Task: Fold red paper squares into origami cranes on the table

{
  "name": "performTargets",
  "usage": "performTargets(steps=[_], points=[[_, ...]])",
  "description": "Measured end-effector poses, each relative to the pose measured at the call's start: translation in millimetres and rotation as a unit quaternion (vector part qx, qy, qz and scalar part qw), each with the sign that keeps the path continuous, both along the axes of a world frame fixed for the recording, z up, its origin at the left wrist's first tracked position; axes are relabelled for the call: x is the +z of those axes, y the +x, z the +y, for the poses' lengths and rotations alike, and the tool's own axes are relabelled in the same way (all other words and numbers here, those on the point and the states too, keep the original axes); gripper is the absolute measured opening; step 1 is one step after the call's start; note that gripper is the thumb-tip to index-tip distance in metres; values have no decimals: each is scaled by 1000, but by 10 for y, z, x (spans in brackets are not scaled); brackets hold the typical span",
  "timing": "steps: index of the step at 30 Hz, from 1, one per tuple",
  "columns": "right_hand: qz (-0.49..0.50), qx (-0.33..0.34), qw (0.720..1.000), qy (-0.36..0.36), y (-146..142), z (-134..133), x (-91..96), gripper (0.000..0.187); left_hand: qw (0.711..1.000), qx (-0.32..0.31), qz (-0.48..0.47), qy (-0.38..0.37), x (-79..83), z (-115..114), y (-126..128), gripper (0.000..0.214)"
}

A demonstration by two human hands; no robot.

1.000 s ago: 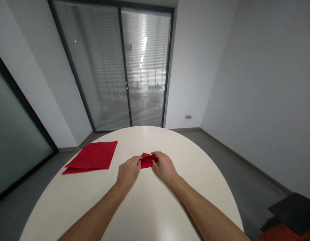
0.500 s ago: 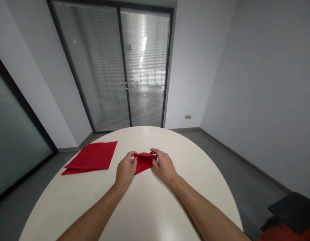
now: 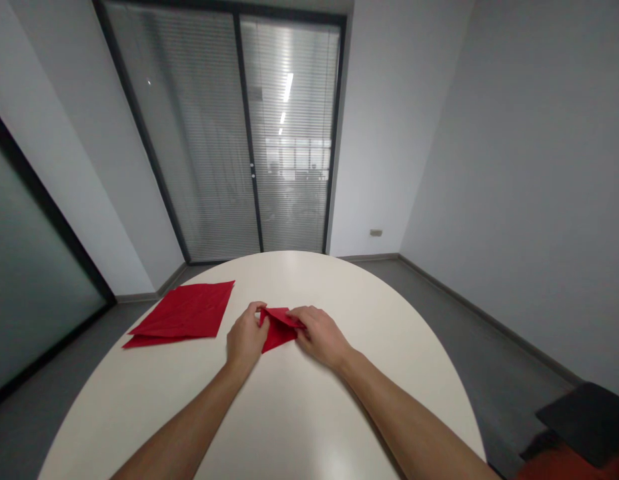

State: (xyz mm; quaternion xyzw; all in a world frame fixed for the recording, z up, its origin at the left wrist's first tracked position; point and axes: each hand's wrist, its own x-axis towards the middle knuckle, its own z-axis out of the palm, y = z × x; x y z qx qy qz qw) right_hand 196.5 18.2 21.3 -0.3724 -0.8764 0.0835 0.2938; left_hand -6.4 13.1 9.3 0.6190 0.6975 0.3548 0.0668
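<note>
A small folded red napkin [image 3: 276, 331] lies on the round white table [image 3: 289, 427] between my two hands. My left hand [image 3: 245, 339] grips its left edge, thumb and fingers pinched on the fold. My right hand [image 3: 320, 336] presses down on its right part, fingers curled over the red cloth. The piece shows a pointed shape toward me. A stack of flat red napkins [image 3: 183, 313] rests on the table to the left, well apart from both hands.
The table's curved edge runs close on the right and far side. Glass doors with blinds [image 3: 249, 133] stand behind. A dark and red object [image 3: 579, 433] sits at the lower right, off the table. Grey floor surrounds the table.
Both hands have shifted slightly left with the small napkin. The right hand has folded its right part over toward the left, and the piece looks narrower and more pointed.
</note>
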Motion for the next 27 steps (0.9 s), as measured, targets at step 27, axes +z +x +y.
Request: performTargets(steps=[27], points=[[-63, 17, 997, -30, 55, -10, 11, 38, 973, -224, 50, 26, -184, 12, 107, 40]])
